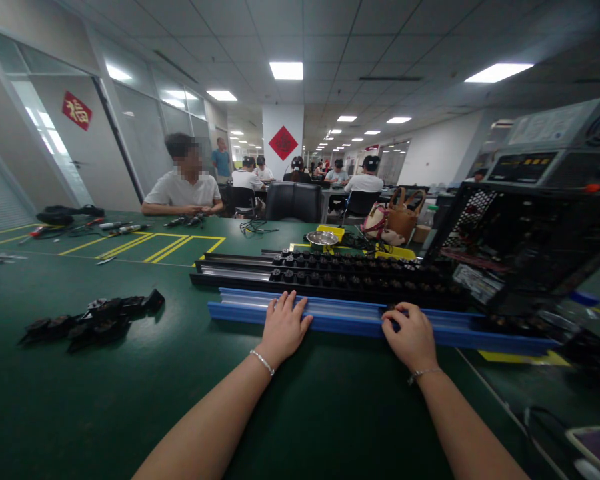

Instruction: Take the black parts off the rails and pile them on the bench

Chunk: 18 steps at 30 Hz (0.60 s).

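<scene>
A long blue rail (343,313) lies crosswise on the green table in front of me. My left hand (285,325) rests on its left part, fingers spread over the channel and holding nothing. On the right part of the rail, my right hand (410,333) has thumb and forefinger pinched together around a small dark piece (393,313), which sits in the channel and is partly hidden by the fingers. Just behind run black rails (235,277) with rows of black round parts (313,278) standing in them.
Black parts (97,320) lie in a pile at the left. An open computer case (520,247) stands at the right. Farther back are a metal dish (323,237), cables (257,227) and pens (131,229). A person (185,183) sits across the table.
</scene>
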Motion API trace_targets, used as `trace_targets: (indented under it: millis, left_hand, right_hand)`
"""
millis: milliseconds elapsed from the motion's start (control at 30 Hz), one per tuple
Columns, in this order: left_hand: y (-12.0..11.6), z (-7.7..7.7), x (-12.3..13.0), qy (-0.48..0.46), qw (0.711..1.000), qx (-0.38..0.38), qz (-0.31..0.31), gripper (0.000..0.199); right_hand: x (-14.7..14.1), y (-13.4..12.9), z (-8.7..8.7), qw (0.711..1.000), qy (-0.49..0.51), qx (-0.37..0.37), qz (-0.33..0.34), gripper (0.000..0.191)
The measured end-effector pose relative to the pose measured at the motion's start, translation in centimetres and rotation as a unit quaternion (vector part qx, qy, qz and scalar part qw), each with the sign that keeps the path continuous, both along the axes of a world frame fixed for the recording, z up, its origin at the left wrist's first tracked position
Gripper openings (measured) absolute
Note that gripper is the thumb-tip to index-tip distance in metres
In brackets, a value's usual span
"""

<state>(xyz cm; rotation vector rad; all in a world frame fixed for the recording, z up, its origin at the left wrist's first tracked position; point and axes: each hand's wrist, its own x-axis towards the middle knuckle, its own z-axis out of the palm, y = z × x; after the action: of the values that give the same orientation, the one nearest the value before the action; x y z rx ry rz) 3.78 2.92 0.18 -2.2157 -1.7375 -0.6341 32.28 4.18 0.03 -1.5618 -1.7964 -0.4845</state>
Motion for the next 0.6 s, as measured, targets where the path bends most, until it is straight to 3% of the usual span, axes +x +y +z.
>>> trace_targets:
  millis: [600]
  left_hand:
    - [0.03,-0.07,0.08,0.001,1.000,0.005,0.002,0.047]
  right_hand:
    - [-1.03,-0.24,0.29,0.998,0.003,-0.026,0.053,0.018]
